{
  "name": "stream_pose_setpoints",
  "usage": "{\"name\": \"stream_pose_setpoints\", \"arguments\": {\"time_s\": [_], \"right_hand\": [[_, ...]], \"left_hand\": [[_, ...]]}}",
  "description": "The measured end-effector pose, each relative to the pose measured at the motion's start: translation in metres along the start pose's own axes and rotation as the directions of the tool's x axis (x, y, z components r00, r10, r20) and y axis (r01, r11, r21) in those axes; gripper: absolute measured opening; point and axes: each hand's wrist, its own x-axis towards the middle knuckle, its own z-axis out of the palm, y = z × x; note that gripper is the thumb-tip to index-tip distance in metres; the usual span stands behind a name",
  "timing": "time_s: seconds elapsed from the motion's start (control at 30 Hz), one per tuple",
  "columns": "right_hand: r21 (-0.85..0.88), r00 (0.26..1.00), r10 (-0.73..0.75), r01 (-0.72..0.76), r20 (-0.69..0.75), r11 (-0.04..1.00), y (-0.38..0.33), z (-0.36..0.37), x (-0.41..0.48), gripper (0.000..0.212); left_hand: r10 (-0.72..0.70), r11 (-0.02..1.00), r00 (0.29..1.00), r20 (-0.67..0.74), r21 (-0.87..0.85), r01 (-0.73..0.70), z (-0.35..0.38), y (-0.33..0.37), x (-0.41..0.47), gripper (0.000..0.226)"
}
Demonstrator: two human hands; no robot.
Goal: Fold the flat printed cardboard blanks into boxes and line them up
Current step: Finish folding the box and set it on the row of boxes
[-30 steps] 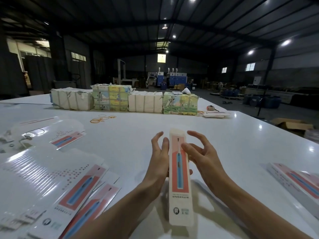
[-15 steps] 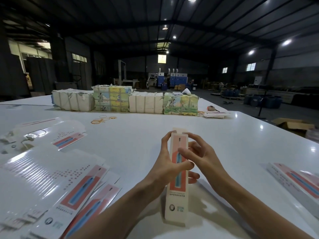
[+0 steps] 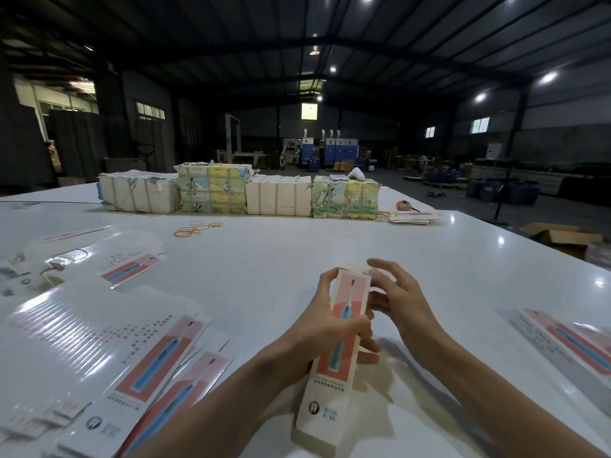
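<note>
A long narrow folded box, white with a pink panel and a blue toothbrush print, lies lengthwise in front of me over the white table. My left hand grips it round the upper middle, thumb across the printed face. My right hand sits beside the box's far end, fingers spread and loosely bent, touching the top flap area. Flat printed blanks lie fanned out at the lower left. Finished boxes lie at the right edge.
Wrapped bundles stand in a row across the far side of the table. Yellow rubber bands lie before them, and more blanks at the left. A small stack of cards sits at the far right. Beyond is a dim warehouse.
My left hand went from lying open beside the box to gripping round it. The box's near end has swung slightly left, and my right hand has shifted to the far end.
</note>
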Motion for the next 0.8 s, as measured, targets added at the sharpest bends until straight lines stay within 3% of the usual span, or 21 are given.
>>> {"name": "stream_pose_setpoints", "arguments": {"time_s": [0.13,0.37,0.57,0.63,0.8], "right_hand": [[-0.021,0.999,-0.012,0.013,0.042,1.0,0.001,-0.009,0.002,0.019],[-0.124,0.978,-0.204,0.209,0.052,0.97,-0.002,-0.009,-0.002,0.023],[0.175,0.992,-0.037,0.016,0.118,0.985,-0.016,-0.008,-0.001,0.024],[0.202,0.995,-0.002,-0.019,0.102,0.979,-0.018,-0.006,-0.002,0.028],[0.222,0.997,0.058,-0.066,0.042,0.973,-0.016,-0.009,0.0,0.012]], "left_hand": [[0.024,0.999,0.999,0.043,0.02,-0.025,0.002,0.0,-0.002,0.086],[0.026,1.0,0.999,0.025,0.008,-0.026,0.0,-0.001,-0.001,0.086],[0.031,0.996,0.999,-0.016,0.083,-0.03,0.0,-0.004,0.003,0.09],[0.047,0.996,0.999,0.007,0.07,-0.047,0.0,-0.006,0.004,0.091],[0.099,0.993,0.994,0.043,0.058,-0.101,-0.003,-0.007,0.003,0.098]]}}
